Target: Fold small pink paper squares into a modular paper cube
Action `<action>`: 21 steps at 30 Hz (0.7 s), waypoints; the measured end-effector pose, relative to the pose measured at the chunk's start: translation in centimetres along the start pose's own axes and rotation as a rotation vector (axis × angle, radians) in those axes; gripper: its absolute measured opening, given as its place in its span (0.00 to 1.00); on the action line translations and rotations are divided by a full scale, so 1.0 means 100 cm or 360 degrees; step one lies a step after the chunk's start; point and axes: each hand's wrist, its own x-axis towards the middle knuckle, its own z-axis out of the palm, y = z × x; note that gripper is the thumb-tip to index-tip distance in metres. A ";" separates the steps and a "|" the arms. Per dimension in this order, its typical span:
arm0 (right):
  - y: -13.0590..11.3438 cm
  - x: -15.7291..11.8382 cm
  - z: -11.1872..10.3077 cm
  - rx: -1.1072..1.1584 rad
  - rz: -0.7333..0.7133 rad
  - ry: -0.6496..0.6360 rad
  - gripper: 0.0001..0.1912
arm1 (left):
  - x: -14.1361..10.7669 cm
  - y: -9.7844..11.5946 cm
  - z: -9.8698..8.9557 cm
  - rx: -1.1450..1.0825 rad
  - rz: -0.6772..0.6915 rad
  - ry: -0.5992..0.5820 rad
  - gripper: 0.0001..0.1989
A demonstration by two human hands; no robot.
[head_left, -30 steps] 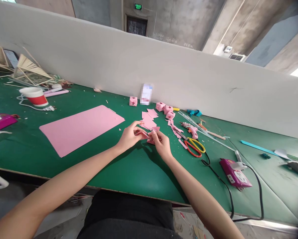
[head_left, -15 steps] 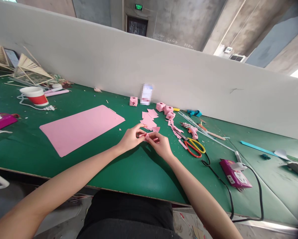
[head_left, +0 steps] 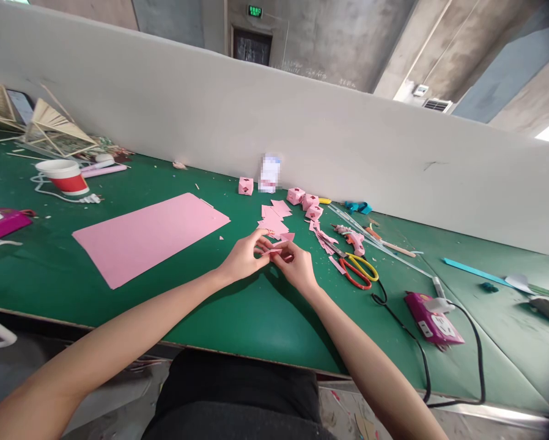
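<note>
Between my two hands is a small folded piece of pink paper [head_left: 271,251], partly hidden by the fingers. My left hand [head_left: 243,256] pinches its left side with thumb and fingers. From the right, my right hand [head_left: 297,264] grips the other side between thumb and forefinger. Just beyond the fingertips lies a loose pile of pink paper squares [head_left: 273,221]. Farther back, a folded pink paper cube [head_left: 246,186] with cut openings stands by the partition, and several similar cubes [head_left: 310,202] sit to its right.
A large pink sheet [head_left: 150,238] lies to the left. Scissors [head_left: 357,270] with red and yellow handles, pink paper scraps [head_left: 323,237] and a pink glue gun [head_left: 350,239] lie right. A purple power strip [head_left: 434,319] trails a black cable. A paper cup [head_left: 63,177] stands far left.
The small pink paper has turned between my fingers and now looks flatter, its raised point gone from sight. Both hands stay in nearly the same place.
</note>
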 end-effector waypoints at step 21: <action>-0.010 -0.007 0.004 0.0071 -0.0035 -0.0166 0.25 | 0.006 -0.008 -0.007 -0.0049 -0.0129 0.0217 0.17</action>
